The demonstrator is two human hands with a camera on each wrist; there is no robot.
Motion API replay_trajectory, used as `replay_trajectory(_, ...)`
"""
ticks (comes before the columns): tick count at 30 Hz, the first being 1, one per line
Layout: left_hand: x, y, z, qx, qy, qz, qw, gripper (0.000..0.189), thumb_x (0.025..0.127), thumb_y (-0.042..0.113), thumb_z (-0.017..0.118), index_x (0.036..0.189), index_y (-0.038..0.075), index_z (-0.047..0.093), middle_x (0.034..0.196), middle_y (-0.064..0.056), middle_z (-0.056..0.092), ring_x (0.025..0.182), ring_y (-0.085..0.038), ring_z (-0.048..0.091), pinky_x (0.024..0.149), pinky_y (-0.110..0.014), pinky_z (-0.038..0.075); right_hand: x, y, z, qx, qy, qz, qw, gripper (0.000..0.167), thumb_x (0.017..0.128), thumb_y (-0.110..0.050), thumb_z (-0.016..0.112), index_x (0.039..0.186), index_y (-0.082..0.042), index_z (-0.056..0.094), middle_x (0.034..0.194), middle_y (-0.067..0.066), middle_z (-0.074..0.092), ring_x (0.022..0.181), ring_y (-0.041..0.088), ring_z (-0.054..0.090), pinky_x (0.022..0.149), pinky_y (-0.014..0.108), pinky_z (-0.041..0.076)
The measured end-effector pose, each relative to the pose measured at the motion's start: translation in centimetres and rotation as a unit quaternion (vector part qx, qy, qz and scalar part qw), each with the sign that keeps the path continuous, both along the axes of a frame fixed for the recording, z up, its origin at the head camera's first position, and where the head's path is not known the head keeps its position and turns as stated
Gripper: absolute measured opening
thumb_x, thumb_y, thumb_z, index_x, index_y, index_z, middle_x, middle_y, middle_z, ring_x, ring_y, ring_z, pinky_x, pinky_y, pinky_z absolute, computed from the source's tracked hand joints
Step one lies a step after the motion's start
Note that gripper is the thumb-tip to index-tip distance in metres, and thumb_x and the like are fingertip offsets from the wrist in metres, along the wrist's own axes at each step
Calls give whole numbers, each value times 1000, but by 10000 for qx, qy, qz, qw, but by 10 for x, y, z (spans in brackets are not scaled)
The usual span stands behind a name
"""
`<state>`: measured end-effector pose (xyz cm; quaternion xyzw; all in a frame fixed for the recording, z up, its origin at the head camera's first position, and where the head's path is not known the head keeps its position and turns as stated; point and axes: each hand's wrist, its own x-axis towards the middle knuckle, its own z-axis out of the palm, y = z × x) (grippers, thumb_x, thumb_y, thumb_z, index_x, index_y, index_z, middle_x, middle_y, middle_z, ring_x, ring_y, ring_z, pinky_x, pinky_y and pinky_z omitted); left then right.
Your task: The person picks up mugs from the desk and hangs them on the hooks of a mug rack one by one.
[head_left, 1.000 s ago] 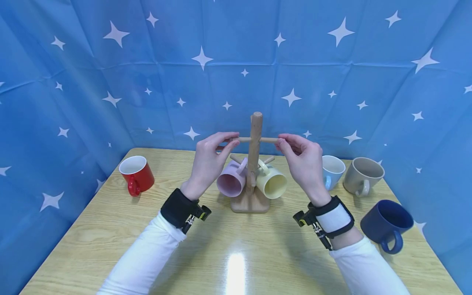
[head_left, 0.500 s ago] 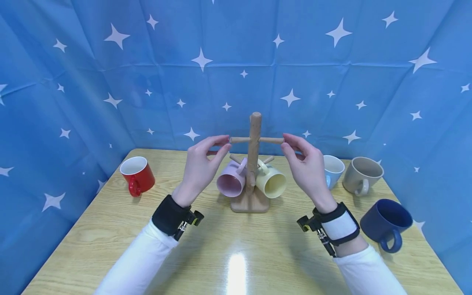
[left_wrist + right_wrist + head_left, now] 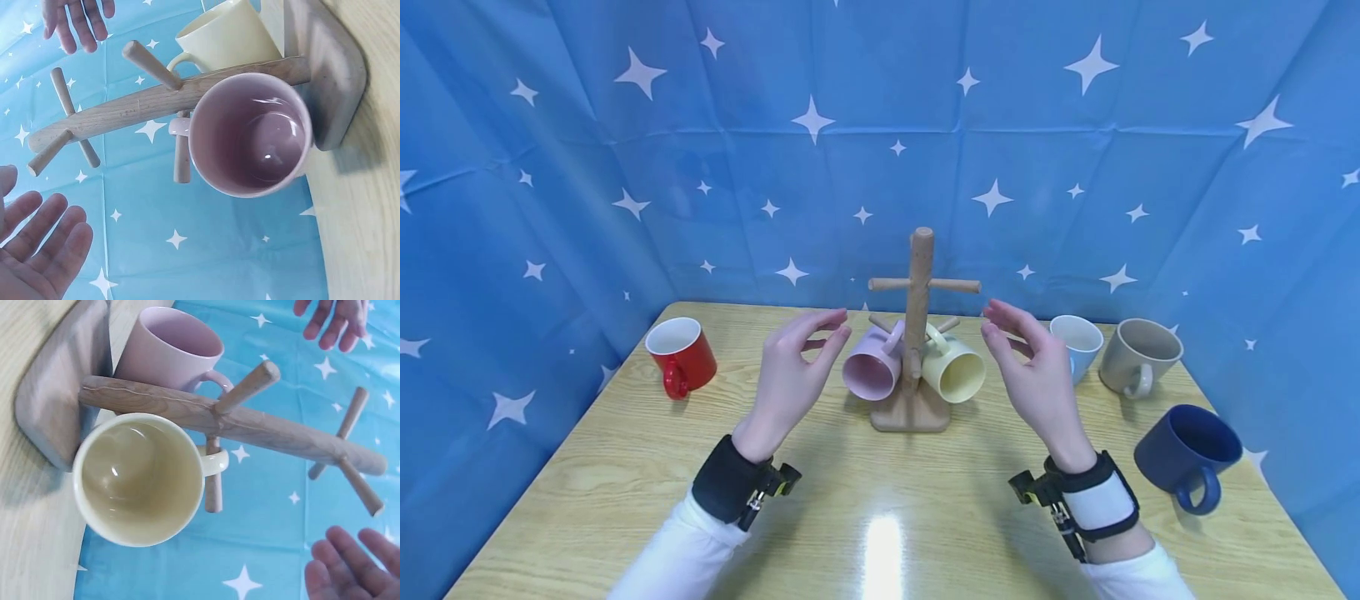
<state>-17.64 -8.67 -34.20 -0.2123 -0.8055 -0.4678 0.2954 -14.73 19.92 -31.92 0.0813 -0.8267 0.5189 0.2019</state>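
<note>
A wooden mug tree stands upright at the middle of the table. Hanging by their handles on its lower pegs are a pink mug at the left and a pale yellow mug at the right. Both upper pegs shown in the head view are bare. My left hand hovers left of the tree, fingers relaxed and holding nothing. On the other side my right hand is also off the tree, its fingers loosely bent with nothing between them. In the left wrist view the pink mug faces the camera.
A red mug stands at the far left of the table. To the right are a light blue mug, a grey-beige mug and a navy mug. A blue star-patterned curtain surrounds the table.
Both hands have let go of the upper pegs' ends and drawn apart, moving outward and down toward the person. The tree and the mugs have stayed put.
</note>
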Motion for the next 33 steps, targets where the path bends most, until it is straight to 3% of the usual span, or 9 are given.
replay_trajectory(3,4,-4,-6,-10,12,73,10000,26,98,11,74,123,2,75,115,-16,80,105,-30,77,84,-42,66,4,1,-7,66,6,-36,10000,42,108,-21,60,146,-6,60,141,16,68,127,11,63,102,10,49)
replay_trajectory(6,8,-9,-13,-93,-25,261,9996,28,97,11,75,124,2,75,118,-16,79,108,-31,76,84,-44,66,7,3,-14,138,-3,-73,9999,44,107,-22,61,148,-7,58,145,16,66,138,27,59,111,29,50)
replay_trajectory(10,11,-20,-24,-192,-227,597,9978,31,98,14,75,126,4,74,123,-16,78,112,-33,74,86,-48,65,10,7,-24,250,23,-120,9996,45,106,-20,63,149,-6,57,151,18,62,145,33,54,115,48,46)
replay_trajectory(19,12,-49,-43,-128,-644,1018,9926,33,98,13,74,130,5,72,129,-17,76,116,-35,73,90,-55,63,14,12,-40,492,31,-108,9987,47,105,-18,64,148,-1,56,153,22,59,146,40,52,116,59,44)
replay_trajectory(25,11,-58,-43,-83,-504,1067,9930,31,99,13,73,128,3,73,127,-19,76,113,-37,73,89,-57,63,14,13,-44,640,2,-199,9978,47,106,-20,64,149,-3,56,154,20,59,146,39,52,117,57,44)
replay_trajectory(33,4,-76,-44,-45,-479,1433,9885,29,99,13,73,125,1,73,125,-19,77,112,-35,74,88,-56,63,18,14,-45,568,-100,-174,9982,47,105,-19,65,148,-3,57,153,20,59,146,38,53,116,52,43)
